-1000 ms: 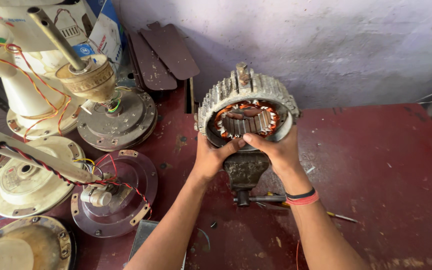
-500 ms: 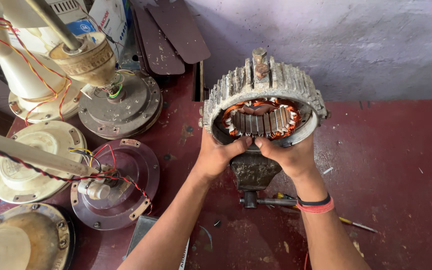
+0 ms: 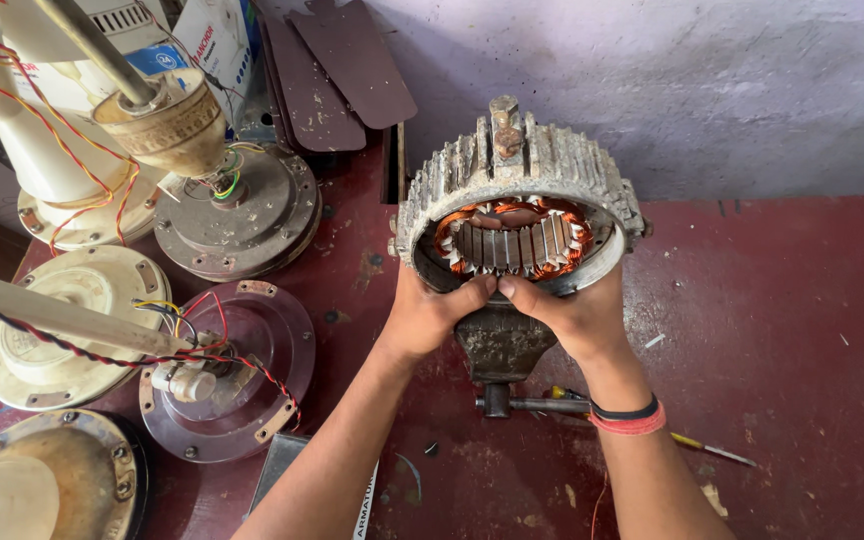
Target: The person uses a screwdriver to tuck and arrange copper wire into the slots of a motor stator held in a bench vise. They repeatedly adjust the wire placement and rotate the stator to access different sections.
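Left hand: the left hand (image 3: 430, 318) grasps the lower left rim of the motor housing (image 3: 520, 215), thumb hooked over the inner edge, so the heavy casting cannot tip that way.
Right hand: the right hand (image 3: 572, 315) grips the lower right rim the same way, thumb meeting the other at the bottom of the opening; a dark and red wristband (image 3: 628, 416) sits on that wrist.
Motor housing: grey, ribbed, held on edge with its open face toward the camera, near the back edge of the red tabletop (image 3: 802, 330), so the copper windings (image 3: 512, 240) inside show.
Bench vise: a small grimy bench vise (image 3: 502, 350) stands directly under the housing; whether the housing rests on it I cannot tell.
Left of tabletop: ceiling fan motors (image 3: 237, 215) and covers lie spread out, a brown one (image 3: 222, 375) trailing red and yellow wires.
Back corner: dark fan blades (image 3: 337, 75) lean against the wall.
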